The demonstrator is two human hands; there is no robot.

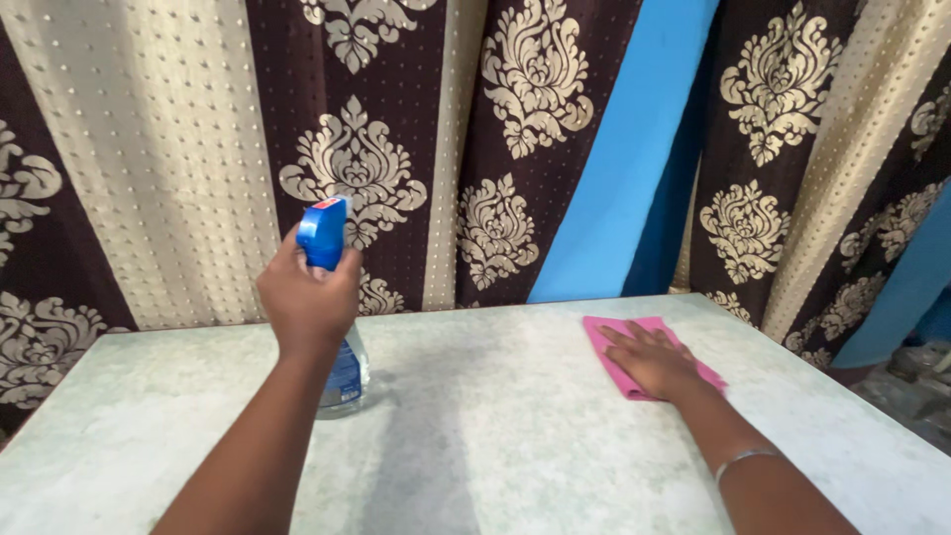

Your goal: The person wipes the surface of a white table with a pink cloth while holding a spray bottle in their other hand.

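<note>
**Gripping the sprayer, palm on the cloth**

Standing upright on the pale mottled table (495,436), near its left half, the clear spray bottle (347,381) with its blue trigger head (324,230) is wrapped at the neck by the person's left hand (307,302), fingers closed round it from behind. Well apart to the right, a pink cloth (619,342) lies flat near the table's far edge, and the right hand (654,359) rests on it with fingers spread and pressed down, a thin bangle (745,458) at the wrist.

A greyer band runs down the middle of the table between the two hands. Brown and cream patterned curtains (367,168) hang behind, a blue wall (624,168) showing between them.

As a judgement, keeping the nozzle angled low at the surface and the cloth flat under the whole palm would suit this work best.
</note>
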